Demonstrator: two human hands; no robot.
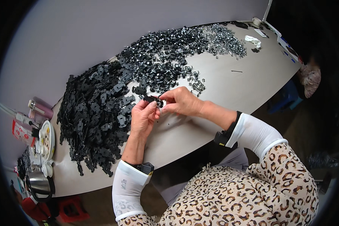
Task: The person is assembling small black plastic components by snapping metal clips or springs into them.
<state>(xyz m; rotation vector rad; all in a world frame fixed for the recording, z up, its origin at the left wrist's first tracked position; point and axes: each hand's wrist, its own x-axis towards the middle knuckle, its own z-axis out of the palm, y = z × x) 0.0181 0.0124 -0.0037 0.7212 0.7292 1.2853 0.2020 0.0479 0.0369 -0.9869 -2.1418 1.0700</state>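
My left hand (pixel 144 116) is closed on a small black plastic part (pixel 150 99), pinching it between thumb and fingers above the table. My right hand (pixel 185 102) meets it from the other side, thumb and forefinger closed at the part's right end. Whether a smaller piece sits between those right fingertips is hidden. Just beyond my left fingers lies a loose black plastic part (pixel 140 89). A big heap of similar flat black parts (pixel 94 109) spreads to the left. Past my hands, a pile of small shiny metal and black pieces (pixel 162 71) runs toward the back.
Clear or silvery small pieces (pixel 226 39) end the pile at the back right, near a crumpled white tissue (pixel 253 41). On the left stand a pink bottle (pixel 40 109), a round white tray (pixel 47 140) and a metal kettle (pixel 40 184). A blue stool (pixel 286 98) is beyond the right edge.
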